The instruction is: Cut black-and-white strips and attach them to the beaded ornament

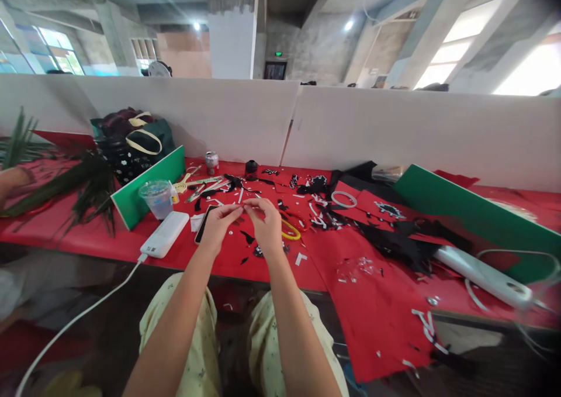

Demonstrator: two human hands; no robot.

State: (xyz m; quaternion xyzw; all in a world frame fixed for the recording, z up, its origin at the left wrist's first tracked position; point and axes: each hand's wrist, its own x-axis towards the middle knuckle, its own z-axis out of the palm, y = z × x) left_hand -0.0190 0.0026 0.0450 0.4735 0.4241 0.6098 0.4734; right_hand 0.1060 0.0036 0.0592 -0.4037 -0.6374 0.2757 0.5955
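Note:
Both my hands meet above the red-covered table [289,271], fingertips nearly touching. My left hand [221,221] is pinched closed, and so is my right hand [265,218]. Whatever sits between the fingertips is too small to make out. Under my left hand lies a dark phone [202,227], partly covered by it. Beside my right hand are yellow-handled scissors [290,230], their blades partly hidden. A black-and-white beaded piece [258,251] lies on the red cover below my hands, with a bent white strip [300,259] to its right.
A white power bank [164,235] with a cable and a plastic cup [158,198] stand left, before a green divider [149,186]. A can [212,163] and black spool [251,169] stand behind. Black fabric scraps [390,239], a tape ring [344,199] and a white bar-shaped device [484,274] lie right.

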